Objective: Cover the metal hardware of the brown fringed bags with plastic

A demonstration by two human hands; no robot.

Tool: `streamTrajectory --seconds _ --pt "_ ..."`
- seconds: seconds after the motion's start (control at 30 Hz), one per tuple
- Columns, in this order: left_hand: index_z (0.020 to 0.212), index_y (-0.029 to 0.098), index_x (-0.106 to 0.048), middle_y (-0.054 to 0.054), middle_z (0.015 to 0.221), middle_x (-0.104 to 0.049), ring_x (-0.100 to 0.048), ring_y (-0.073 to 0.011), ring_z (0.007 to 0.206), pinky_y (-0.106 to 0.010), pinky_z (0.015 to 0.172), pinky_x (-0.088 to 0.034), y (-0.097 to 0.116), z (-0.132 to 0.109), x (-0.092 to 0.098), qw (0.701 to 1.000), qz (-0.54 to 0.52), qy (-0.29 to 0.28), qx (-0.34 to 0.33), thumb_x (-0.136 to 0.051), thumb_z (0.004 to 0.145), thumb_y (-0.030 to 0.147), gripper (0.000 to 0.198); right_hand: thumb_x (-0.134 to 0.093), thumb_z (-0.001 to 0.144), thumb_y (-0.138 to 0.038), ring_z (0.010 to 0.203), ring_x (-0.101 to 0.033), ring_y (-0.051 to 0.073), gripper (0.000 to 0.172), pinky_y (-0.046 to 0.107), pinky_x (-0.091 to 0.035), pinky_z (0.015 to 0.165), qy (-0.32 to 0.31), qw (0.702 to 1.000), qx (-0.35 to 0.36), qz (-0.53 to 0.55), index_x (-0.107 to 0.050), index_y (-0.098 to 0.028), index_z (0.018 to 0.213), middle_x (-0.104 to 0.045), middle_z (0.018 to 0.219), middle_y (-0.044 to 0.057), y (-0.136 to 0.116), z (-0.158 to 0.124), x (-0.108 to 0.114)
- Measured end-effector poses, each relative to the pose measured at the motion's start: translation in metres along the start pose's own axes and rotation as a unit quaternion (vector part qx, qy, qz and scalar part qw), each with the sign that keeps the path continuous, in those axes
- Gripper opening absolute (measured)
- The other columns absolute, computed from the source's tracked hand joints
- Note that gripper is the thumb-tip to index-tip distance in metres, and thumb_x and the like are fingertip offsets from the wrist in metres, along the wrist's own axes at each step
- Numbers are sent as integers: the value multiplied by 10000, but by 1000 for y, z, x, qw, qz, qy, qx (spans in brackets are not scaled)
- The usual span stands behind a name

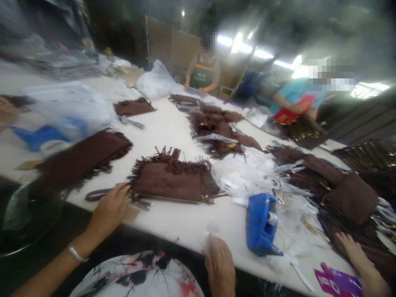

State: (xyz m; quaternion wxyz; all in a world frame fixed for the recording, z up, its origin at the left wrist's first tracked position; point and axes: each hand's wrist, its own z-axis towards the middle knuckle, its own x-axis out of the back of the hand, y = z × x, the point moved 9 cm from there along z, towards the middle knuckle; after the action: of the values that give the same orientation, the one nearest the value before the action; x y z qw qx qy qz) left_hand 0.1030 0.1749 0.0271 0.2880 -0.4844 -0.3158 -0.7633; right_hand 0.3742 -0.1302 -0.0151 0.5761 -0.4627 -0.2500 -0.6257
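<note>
A brown fringed pouch lies flat on the white table, its zipper edge toward me and its fringe pointing away. My left hand is at the pouch's left corner, over the wrist strap; its fingertips are blurred, and what they hold, if anything, cannot be made out. Near the table's front edge, my right hand rests with its fingers bent and a small, blurred whitish thing at the fingertips. A blue tape dispenser stands to the right of that hand.
Another fringed pouch lies at left. Brown pouches and clear plastic bags are heaped beyond and to the right. A co-worker's hand reaches in at right; another hand is at far left. Two people stand across the table.
</note>
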Motion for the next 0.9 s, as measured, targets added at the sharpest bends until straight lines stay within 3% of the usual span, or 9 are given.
streamTrajectory --seconds 0.17,0.33,0.43,0.53,0.63,0.67,0.73,0.83,0.9 --pt "1306 144 -485 -144 1410 -462 -431 -276 1316 -465 1132 -341 58 7 25 994 -106 15 -19 -393 961 263 376 -525 952 -327 1095 -599 263 426 421 -493 937 -18 999 33 13 -507 -211 1361 -660 1195 99 -22 -10 -5" --pt "1249 168 -542 -108 1313 -554 -503 -211 1246 -393 1106 -396 124 -3 4 957 -262 -91 -88 -398 953 177 330 -457 975 -252 947 -646 217 292 356 -501 884 7 999 2 46 -649 -255 1194 -715 1011 64 -17 -12 -2" --pt "1231 151 -554 -109 1257 -589 -524 -197 1210 -361 1096 -403 151 -14 -8 920 -340 -155 -119 -414 929 137 333 -516 949 -309 916 -660 201 231 320 -506 871 6 985 -100 141 -693 -236 1077 -717 987 58 -1 -8 2" --pt "1346 168 -477 -109 1367 -521 -449 -196 1299 -360 1139 -337 171 -18 -8 871 -419 -204 -154 -463 865 78 490 -629 858 -428 927 -665 223 294 325 -523 847 -34 919 -276 278 -699 -200 1029 -713 1020 71 12 -2 -3" --pt "1462 185 -348 -130 1529 -329 -301 -258 1407 -396 1174 -257 184 -17 -6 805 -503 -266 -168 -663 762 149 768 -723 754 -489 890 -659 225 411 319 -538 790 -90 801 -394 442 -696 -188 1032 -712 978 63 -6 9 -15" --pt "1455 187 -368 -136 1523 -338 -317 -285 1396 -406 1161 -274 185 -17 -10 783 -528 -294 -149 -739 717 207 827 -744 734 -487 876 -653 213 424 308 -536 779 -96 761 -415 489 -693 -192 1034 -709 953 52 -16 15 -17" --pt "1340 182 -524 -126 1371 -524 -482 -304 1258 -406 1070 -389 182 -22 -26 724 -579 -367 -73 -823 644 331 773 -775 707 -469 864 -636 190 423 285 -525 778 -90 706 -437 550 -688 -210 1031 -694 910 26 -31 25 -21" --pt "994 151 -682 -49 935 -692 -635 -218 848 -323 790 -509 169 -40 -55 615 -652 -437 80 -844 595 412 503 -806 682 -429 854 -619 170 437 261 -511 767 -99 682 -446 571 -676 -226 1046 -672 893 4 -41 36 -32" --pt "841 135 -671 -20 783 -671 -600 -171 708 -270 669 -479 155 -51 -67 587 -670 -431 143 -853 567 406 427 -802 692 -427 843 -613 167 467 263 -507 758 -115 682 -447 568 -659 -222 1087 -662 903 7 -44 39 -43"
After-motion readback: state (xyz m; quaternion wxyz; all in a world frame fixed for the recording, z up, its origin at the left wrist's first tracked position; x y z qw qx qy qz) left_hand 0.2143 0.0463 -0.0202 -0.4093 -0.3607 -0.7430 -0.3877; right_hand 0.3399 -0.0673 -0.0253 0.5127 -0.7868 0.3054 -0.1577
